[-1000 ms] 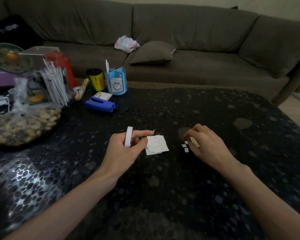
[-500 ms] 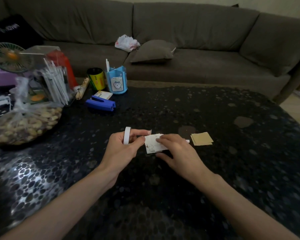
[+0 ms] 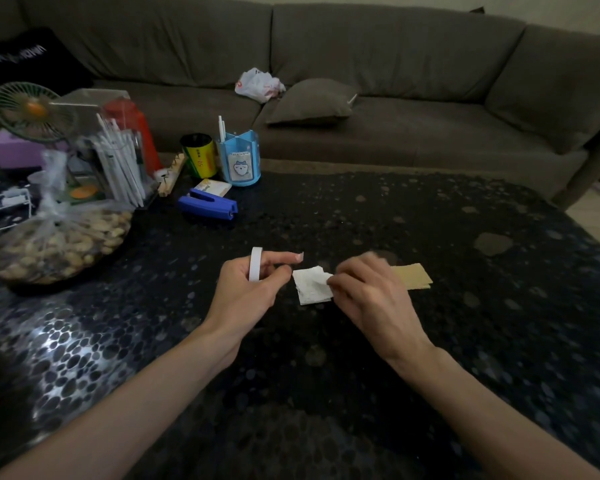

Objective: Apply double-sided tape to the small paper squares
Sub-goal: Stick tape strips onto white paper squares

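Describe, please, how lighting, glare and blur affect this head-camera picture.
Head view: dim room light overall. Head view: white glare on the glossy table at lower left. Head view: the right hand is motion-blurred at the white paper; the left hand and its tape roll look sharper.

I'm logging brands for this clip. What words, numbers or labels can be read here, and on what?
"50": sideways on the yellow can.
Too small to read: print above the cat-face sticker on the blue pen holder.
Too blurred: pale lettering on the black cloth on the sofa.
Unreadable: red print on the plastic bag; faint marks on the white paper.
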`<state>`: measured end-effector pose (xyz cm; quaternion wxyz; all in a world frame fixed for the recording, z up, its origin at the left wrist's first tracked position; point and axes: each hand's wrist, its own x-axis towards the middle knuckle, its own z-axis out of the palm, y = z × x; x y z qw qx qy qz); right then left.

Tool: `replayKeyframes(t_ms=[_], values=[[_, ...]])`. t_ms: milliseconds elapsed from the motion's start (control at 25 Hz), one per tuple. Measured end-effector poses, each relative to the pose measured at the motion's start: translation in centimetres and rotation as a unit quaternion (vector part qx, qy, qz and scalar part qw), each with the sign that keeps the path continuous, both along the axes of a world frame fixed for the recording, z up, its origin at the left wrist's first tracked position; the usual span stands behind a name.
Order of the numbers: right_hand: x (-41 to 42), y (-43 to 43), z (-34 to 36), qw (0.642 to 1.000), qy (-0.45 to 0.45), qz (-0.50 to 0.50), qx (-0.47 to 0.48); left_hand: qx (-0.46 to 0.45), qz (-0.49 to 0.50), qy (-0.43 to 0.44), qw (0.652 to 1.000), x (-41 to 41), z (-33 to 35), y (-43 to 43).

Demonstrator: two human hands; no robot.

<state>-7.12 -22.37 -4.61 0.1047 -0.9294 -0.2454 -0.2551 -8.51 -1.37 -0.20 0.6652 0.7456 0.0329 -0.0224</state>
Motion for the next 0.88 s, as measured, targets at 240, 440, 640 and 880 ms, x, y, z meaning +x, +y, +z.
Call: replayKeyframes(t_ms=[240, 440, 640, 880], values=[[-0.6, -0.6, 2.6, 0.887, 0.344, -0.015, 0.308, -0.007, 0.003, 0.006, 1.0, 0.3, 0.0, 0.4], [-0.6, -0.3, 2.6, 0.825, 0.435, -0.073, 0.354, 0.0, 0.011, 0.006, 1.0, 0.4, -0.3, 0.3], [-0.9, 0.3, 2.4, 0.84, 0.448, -0.161, 0.259, 0.012, 0.004, 0.015, 1.0, 0.2, -0.2, 0.2], [-1.0, 0.6, 2.7, 0.83, 0.488, -0.209, 0.17, 0.019, -0.024, 0.022, 0.999, 0.2, -0.5, 0.1]])
